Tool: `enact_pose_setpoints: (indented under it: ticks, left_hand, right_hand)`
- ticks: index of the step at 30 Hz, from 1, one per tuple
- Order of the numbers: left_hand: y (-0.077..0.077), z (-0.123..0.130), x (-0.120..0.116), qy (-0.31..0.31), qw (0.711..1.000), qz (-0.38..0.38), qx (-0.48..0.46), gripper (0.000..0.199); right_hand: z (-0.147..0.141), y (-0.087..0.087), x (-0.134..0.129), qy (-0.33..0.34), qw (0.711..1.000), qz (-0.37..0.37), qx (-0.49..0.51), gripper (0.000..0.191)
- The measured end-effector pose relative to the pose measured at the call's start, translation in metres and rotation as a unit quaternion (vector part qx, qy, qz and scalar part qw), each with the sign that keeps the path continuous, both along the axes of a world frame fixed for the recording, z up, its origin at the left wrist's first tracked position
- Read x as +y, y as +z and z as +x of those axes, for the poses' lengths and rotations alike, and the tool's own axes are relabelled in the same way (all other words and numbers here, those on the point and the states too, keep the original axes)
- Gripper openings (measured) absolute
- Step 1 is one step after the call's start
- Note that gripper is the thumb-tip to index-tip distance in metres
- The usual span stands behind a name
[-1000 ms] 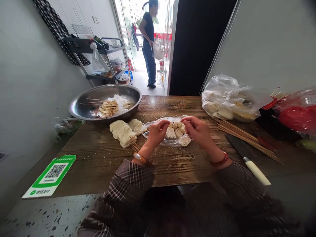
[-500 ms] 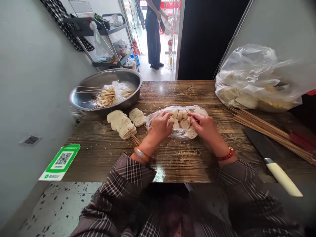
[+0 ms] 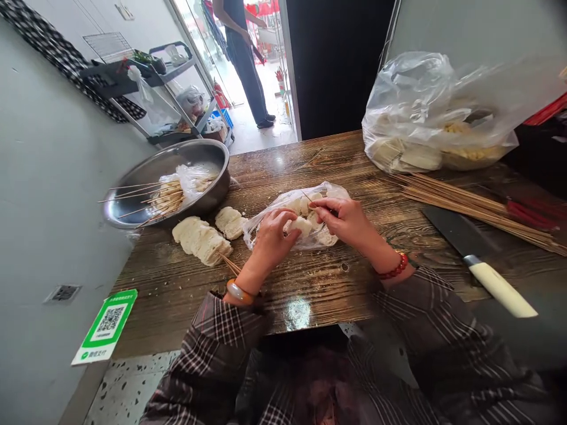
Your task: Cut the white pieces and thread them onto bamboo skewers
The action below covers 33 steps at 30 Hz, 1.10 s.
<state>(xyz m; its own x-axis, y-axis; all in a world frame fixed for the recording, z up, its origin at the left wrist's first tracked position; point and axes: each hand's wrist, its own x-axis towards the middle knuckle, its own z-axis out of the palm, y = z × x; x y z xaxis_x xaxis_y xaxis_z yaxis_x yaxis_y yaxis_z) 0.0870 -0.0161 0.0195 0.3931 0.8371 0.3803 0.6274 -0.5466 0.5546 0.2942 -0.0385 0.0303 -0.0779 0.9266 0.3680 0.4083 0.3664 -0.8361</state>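
Note:
My left hand (image 3: 273,237) is curled with thumb and fingers around a pale, soft-looking slice (image 3: 302,226), held over an opened clear plastic bag (image 3: 252,227). More pale pieces (image 3: 326,237) lie on the bag. My right hand (image 3: 342,219) pinches a thin wooden skewer (image 3: 306,196), its end sticking up to the left above the pieces. Just left of my left hand, a row of pale slices (image 3: 201,241) lies with skewers (image 3: 229,263) coming out of it. A smaller group of slices (image 3: 230,222) rests behind that row.
A steel basin (image 3: 217,154) at the back left holds skewered slices and plastic. At right are a large filled plastic bag (image 3: 411,112), a bundle of skewers (image 3: 469,209) and a cleaver (image 3: 502,289). A person (image 3: 248,65) stands in the doorway beyond a shelf cart (image 3: 177,74).
My left hand has lifted a pale slice from the bag, and the skewer in my right hand shows more plainly. The view has tilted and shifted; the person in the doorway has changed posture.

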Motion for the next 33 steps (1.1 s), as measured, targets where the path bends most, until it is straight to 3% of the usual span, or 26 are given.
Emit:
enact_pose_setpoints:
  ticks: [2, 4, 8, 11, 14, 21, 33]
  left_hand:
    - [0.003, 0.000, 0.000, -0.002, 0.995, -0.041, -0.088, 0.015]
    - [0.005, -0.001, 0.000, 0.003, 0.972, -0.112, -0.204, 0.018]
    - [0.011, -0.004, -0.001, -0.019, 0.870, -0.259, -0.418, 0.038]
    - [0.015, -0.004, -0.003, -0.018, 0.811, -0.324, -0.487, 0.050]
    - [0.015, -0.004, -0.002, -0.010, 0.779, -0.355, -0.517, 0.053]
    - [0.011, -0.008, 0.001, -0.017, 0.759, -0.352, -0.548, 0.042]
    - [0.013, -0.009, 0.001, -0.007, 0.766, -0.320, -0.557, 0.041]
  right_hand:
    - [-0.001, 0.002, -0.001, 0.013, 0.999, -0.010, 0.033, 0.027]
    - [-0.001, 0.003, -0.001, 0.021, 0.997, -0.020, 0.072, 0.026]
    - [-0.002, 0.004, -0.002, 0.021, 0.989, -0.042, 0.142, 0.028]
    - [-0.003, 0.005, -0.006, 0.014, 0.991, -0.028, 0.128, 0.025]
    - [-0.007, 0.005, -0.010, 0.019, 0.997, 0.007, 0.075, 0.020]
    - [-0.019, -0.001, -0.018, 0.068, 0.997, 0.037, -0.004, 0.024]
    - [-0.021, -0.003, -0.018, 0.061, 0.996, 0.055, -0.027, 0.025]
